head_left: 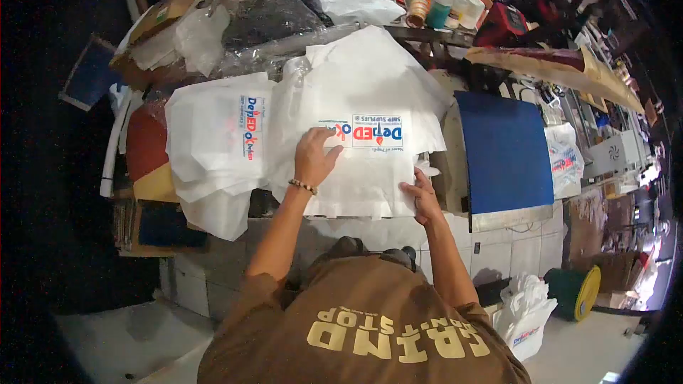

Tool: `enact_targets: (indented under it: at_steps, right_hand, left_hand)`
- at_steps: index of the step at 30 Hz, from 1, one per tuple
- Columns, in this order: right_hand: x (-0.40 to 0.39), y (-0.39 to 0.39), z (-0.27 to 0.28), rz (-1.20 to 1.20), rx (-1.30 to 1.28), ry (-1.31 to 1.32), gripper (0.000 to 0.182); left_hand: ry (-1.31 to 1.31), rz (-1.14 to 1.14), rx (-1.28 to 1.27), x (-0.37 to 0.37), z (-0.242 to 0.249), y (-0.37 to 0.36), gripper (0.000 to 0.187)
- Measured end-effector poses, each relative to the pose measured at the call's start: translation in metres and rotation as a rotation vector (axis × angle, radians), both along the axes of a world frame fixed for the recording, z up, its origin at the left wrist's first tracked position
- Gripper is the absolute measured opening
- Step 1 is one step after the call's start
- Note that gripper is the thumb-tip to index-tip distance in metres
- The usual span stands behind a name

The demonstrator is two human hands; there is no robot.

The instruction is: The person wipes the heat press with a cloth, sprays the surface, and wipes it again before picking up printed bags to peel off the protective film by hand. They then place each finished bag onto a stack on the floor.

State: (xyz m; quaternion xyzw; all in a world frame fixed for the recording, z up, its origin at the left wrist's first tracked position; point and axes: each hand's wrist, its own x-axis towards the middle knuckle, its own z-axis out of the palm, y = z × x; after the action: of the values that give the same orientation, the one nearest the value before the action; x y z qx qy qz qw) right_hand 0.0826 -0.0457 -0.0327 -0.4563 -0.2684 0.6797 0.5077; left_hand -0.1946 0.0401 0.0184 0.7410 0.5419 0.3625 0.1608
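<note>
A white printed bag (363,78) lies flat in front of me on a pile of similar white sheets, its red and blue "DepED" print upside down to me. My left hand (316,156) rests on the bag at the left end of the print, fingers spread and open. At the lower right edge, my right hand (425,198) is closed on the bag's border, thumb on top and the other fingers partly hidden. To the left lies a stack of white printed bags (213,139), its print turned sideways.
A blue board (505,153) stands right of the bag, below a long wooden-edged panel (541,64). Paint tubs (439,11) stand at the back. Dark plastic sheeting (270,11) covers the back left. More white bags (525,316) are heaped low on the right beside a green bin (565,291).
</note>
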Motion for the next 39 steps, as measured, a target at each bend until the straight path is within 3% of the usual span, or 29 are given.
enact_targets:
  at_steps: [5,13,19,22,26,29,34,36,39]
  right_hand:
    - [-0.007,-0.008,-0.003,0.016,0.097,0.085,0.064]
    - [-0.003,-0.015,-0.003,0.088,0.040,0.016,0.075]
    - [-0.006,-0.016,-0.010,0.068,0.068,-0.013,0.069]
    - [-0.007,-0.017,-0.008,0.063,0.091,-0.054,0.067]
    - [-0.005,-0.020,0.001,0.065,0.121,-0.072,0.065]
    - [-0.004,-0.021,0.001,0.068,0.128,-0.080,0.064]
    - [-0.002,-0.025,0.002,0.057,0.126,-0.085,0.065]
    - [0.000,-0.028,0.006,0.064,0.094,-0.104,0.065]
    - [0.001,-0.028,0.001,0.056,0.124,-0.101,0.068]
  left_hand:
    - [0.017,-0.406,0.161,0.054,-0.004,-0.012,0.034]
    - [0.036,-0.436,0.128,0.103,-0.017,-0.013,0.034]
    - [0.078,-0.537,0.004,0.101,-0.015,-0.003,0.019]
    - [-0.168,-0.477,-0.187,0.099,-0.011,-0.001,0.014]
    - [-0.233,-0.294,-0.346,0.089,-0.011,0.020,0.018]
    - [-0.217,-0.295,-0.273,0.081,-0.015,0.034,0.018]
    - [-0.297,-0.234,-0.446,0.073,-0.004,0.047,0.017]
    - [-0.262,-0.152,-0.315,0.068,-0.011,0.056,0.018]
    - [-0.300,-0.104,-0.354,0.060,-0.009,0.063,0.019]
